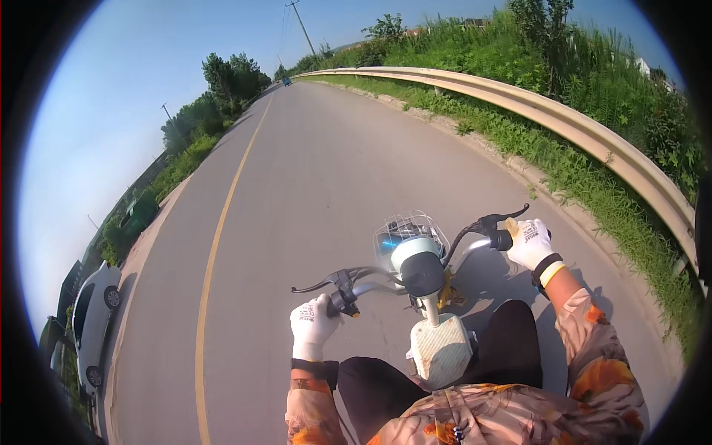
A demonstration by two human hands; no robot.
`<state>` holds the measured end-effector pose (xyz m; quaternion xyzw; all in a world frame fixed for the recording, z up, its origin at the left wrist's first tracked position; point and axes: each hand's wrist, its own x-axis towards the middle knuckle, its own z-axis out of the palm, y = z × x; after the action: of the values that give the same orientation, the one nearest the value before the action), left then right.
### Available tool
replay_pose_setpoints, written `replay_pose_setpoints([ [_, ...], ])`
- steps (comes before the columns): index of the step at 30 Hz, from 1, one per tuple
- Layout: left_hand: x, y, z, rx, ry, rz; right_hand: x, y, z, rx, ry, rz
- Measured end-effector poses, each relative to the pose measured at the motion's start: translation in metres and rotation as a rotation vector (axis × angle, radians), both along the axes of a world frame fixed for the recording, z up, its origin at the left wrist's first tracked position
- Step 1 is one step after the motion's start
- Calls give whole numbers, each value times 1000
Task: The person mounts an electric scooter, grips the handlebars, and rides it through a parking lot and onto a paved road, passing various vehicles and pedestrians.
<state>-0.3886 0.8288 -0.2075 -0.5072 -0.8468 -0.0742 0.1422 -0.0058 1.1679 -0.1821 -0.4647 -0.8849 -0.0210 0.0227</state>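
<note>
I sit on a pale two-wheeled scooter, both hands in white gloves with dark bands at the wrists. My left hand (pixel 313 320) is wrapped round the left handlebar grip (pixel 340 302); a black brake lever (pixel 315 285) sticks out ahead of it. Round the right handlebar grip (pixel 502 239) my right hand (pixel 531 242) is closed, behind another black brake lever (pixel 512 214). Between the bars sits a white and dark headstock cover (pixel 420 263). A wire basket (pixel 412 226) is mounted in front, with something bluish inside.
A grey road (pixel 297 163) runs ahead with a yellow line (pixel 222 215) to my left. Along the right stretch a metal guardrail (pixel 519 100) and a grassy verge (pixel 586 193). A white car (pixel 95 319) stands at the far left. Far ahead is a small blue vehicle (pixel 287 81).
</note>
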Motion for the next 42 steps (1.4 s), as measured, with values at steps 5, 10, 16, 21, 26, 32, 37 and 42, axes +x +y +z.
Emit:
replay_pose_setpoints([
  [5, -76, -29, -72, 165, 35, -83, -63, -44, -73, 126, 184, 2],
  [10, -124, -52, -112, 54, -90, 1, -106, -63, -135, 129, 256, -24],
  [16, -124, -61, -126, 99, -70, 13, -113, -61, -145, 212, 230, 94],
  [21, -123, -56, -128, 97, -53, -18, -108, -68, -149, 222, 353, 89],
  [26, -108, -30, -126, 202, 32, -100, -89, -39, -139, 245, 278, 91],
  [32, -48, 40, -87, 72, -6, -36, -41, 35, -92, 134, 242, 19],
  [37, -23, 60, -69, 83, -9, -54, -16, 51, -81, 88, 111, -34],
  [42, -10, 72, -50, 63, -8, -47, -2, 59, -59, 45, 100, -53],
])
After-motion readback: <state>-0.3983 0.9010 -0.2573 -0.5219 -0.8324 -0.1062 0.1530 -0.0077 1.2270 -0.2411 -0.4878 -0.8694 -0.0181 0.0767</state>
